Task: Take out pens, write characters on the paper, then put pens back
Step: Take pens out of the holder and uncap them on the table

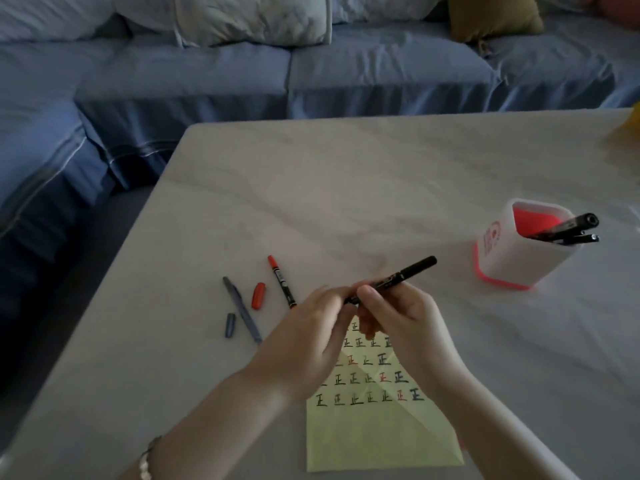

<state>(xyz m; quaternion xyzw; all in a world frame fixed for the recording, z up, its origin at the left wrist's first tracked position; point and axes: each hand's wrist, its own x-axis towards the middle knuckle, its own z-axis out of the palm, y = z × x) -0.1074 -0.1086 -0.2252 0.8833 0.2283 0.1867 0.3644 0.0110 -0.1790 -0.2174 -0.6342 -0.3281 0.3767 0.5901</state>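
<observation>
Above the yellow paper (381, 427) on the table (346, 188), both hands hold a black pen (398, 277), its long axis slanting up toward the pen holder (519, 251) on the right, the left hand (311, 341) fingers pinching its near end and the right hand (398, 317) fingers wrapping its middle.

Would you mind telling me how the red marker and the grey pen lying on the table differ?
The red-capped black marker has a black barrel; the slim grey pen is grey throughout. The marker's loose red cap is rounder than the pen's grey cap. Both lie uncapped on the marble table, left of the hands.
</observation>
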